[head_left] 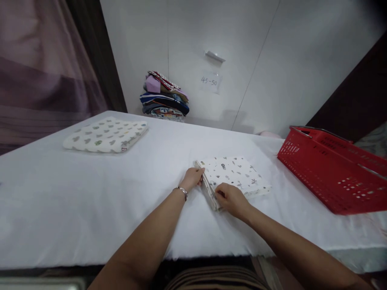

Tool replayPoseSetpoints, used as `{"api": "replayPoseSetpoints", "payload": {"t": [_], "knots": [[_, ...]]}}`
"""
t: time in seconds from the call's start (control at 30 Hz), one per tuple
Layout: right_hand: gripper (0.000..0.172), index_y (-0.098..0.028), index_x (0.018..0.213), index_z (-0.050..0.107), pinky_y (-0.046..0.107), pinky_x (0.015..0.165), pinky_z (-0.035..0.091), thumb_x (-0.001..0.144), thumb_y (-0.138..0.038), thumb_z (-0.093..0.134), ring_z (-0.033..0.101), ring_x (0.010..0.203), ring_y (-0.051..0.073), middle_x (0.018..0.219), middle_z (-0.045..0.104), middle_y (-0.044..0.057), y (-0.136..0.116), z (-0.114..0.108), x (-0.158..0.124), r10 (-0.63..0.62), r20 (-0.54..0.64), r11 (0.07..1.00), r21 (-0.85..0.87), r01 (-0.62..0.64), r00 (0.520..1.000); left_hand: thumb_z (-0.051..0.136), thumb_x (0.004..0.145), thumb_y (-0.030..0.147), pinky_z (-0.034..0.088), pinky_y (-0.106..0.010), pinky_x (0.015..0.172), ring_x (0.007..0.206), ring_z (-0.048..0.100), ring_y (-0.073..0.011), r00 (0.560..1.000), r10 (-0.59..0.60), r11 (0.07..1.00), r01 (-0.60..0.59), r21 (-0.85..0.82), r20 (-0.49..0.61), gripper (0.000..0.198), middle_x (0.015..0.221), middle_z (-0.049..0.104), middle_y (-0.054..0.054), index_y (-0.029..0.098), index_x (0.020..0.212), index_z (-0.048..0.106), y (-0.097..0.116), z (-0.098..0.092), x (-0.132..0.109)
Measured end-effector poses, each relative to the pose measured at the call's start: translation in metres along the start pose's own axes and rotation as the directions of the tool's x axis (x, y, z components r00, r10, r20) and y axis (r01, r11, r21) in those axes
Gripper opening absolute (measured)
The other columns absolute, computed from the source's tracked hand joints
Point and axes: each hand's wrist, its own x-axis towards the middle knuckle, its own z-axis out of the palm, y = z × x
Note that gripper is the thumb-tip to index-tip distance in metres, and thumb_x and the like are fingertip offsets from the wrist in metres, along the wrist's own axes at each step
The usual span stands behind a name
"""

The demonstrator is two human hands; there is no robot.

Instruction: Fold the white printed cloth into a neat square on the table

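A folded white cloth (234, 174) with small grey prints lies on the white-covered table in front of me. My left hand (193, 178), with a bracelet at the wrist, has its fingers closed on the cloth's left edge, where the stacked layers show. Nearer to me, the bent fingers of my right hand (232, 198) pinch the same edge close to the front corner. The fingertips of both hands are partly hidden. A second folded white cloth (105, 135), with grey cloud-like spots, rests at the far left, apart from both hands.
A red plastic basket (326, 169) with metal handles stands at the right. Behind the table's far edge is a stack of folded fabrics (165, 96) against the white wall. A paper marked 45-50 (210, 81) hangs there. A pinkish curtain (45, 68) is at the left.
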Motion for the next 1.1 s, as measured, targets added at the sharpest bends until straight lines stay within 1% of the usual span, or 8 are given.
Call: {"api": "replayPoseSetpoints", "payload": {"t": [0.43,0.63,0.73,0.8,0.87,0.97,1.03,1.1], "knots": [[0.012,-0.019,0.077,0.058,0.022,0.064,0.034,0.08,-0.017,0.047,0.053,0.072,0.012,0.078,0.06,0.0,-0.001,0.011,-0.004,-0.009,-0.021,0.999,0.038,0.01,1.0,0.047,0.08,0.048,0.031,-0.02,0.036,0.033,0.046,-0.0093,0.999,-0.045,0.994,0.045,-0.102,-0.002,0.041,0.043,0.052,0.0,0.015,0.055,0.049,0.004,0.002,-0.003],[0.013,-0.02,0.083,0.058,0.023,0.066,0.037,0.082,-0.021,0.045,0.053,0.077,0.013,0.083,0.059,0.001,-0.004,0.017,-0.012,-0.132,-0.041,0.991,-0.046,0.13,0.99,0.052,0.074,0.054,0.026,-0.021,0.035,0.03,0.037,-0.0084,0.999,0.019,1.0,-0.018,-0.002,0.039,0.043,0.035,0.048,0.001,0.015,0.055,0.05,0.007,-0.001,-0.004],[0.012,-0.019,0.078,0.058,0.023,0.064,0.037,0.081,-0.021,0.047,0.052,0.074,0.013,0.081,0.057,0.001,-0.004,0.015,-0.018,-0.204,-0.031,0.975,-0.093,0.201,0.978,0.053,0.075,0.047,0.026,-0.02,0.035,0.031,0.038,-0.0085,0.999,0.043,0.998,-0.044,0.041,0.028,0.038,0.035,0.047,0.002,0.016,0.055,0.048,0.006,0.0,-0.002],[0.014,-0.02,0.076,0.059,0.021,0.063,0.038,0.081,-0.02,0.046,0.052,0.072,0.012,0.08,0.057,0.0,-0.004,0.01,-0.018,-0.266,-0.013,0.962,-0.058,0.265,0.964,0.053,0.076,0.043,0.027,-0.02,0.036,0.032,0.04,-0.0091,0.998,0.051,0.997,-0.052,0.057,0.021,0.034,0.036,0.047,0.002,0.017,0.055,0.047,0.005,0.001,-0.001],[0.016,-0.02,0.078,0.06,0.021,0.065,0.039,0.082,-0.019,0.045,0.053,0.074,0.011,0.079,0.057,0.0,-0.002,0.002,-0.011,-0.317,-0.039,0.948,-0.002,0.318,0.947,0.052,0.076,0.041,0.028,-0.021,0.036,0.033,0.042,-0.0101,0.998,0.059,0.996,-0.06,0.071,0.015,0.031,0.037,0.047,0.003,0.017,0.057,0.048,0.003,0.002,0.001],[0.017,-0.021,0.087,0.061,0.022,0.076,0.042,0.084,-0.019,0.044,0.055,0.086,0.013,0.088,0.059,0.002,0.0,-0.012,0.017,-0.342,-0.145,0.935,0.039,0.351,0.928,0.052,0.076,0.04,0.03,-0.021,0.037,0.034,0.044,-0.0113,0.997,0.071,0.992,-0.07,0.104,-0.001,0.029,0.037,0.047,0.003,0.017,0.058,0.049,0.004,0.003,0.001],[0.022,-0.02,0.1,0.059,0.025,0.086,0.041,0.086,-0.019,0.042,0.053,0.099,0.014,0.102,0.059,0.005,0.003,-0.018,0.045,-0.322,-0.206,0.941,0.039,0.336,0.924,0.052,0.077,0.039,0.03,-0.021,0.037,0.033,0.044,-0.011,0.998,0.069,0.989,-0.068,0.13,-0.009,0.029,0.036,0.047,0.003,0.018,0.057,0.049,0.005,0.003,0.001],[0.029,-0.017,0.114,0.052,0.026,0.096,0.035,0.088,-0.022,0.04,0.045,0.113,0.014,0.121,0.052,0.008,0.008,-0.021,0.074,-0.271,-0.227,0.961,-0.005,0.277,0.936,0.051,0.078,0.039,0.03,-0.021,0.037,0.031,0.042,-0.0101,0.998,0.062,0.989,-0.061,0.136,-0.009,0.03,0.035,0.046,0.004,0.018,0.056,0.047,0.007,0.003,-0.001]]}}
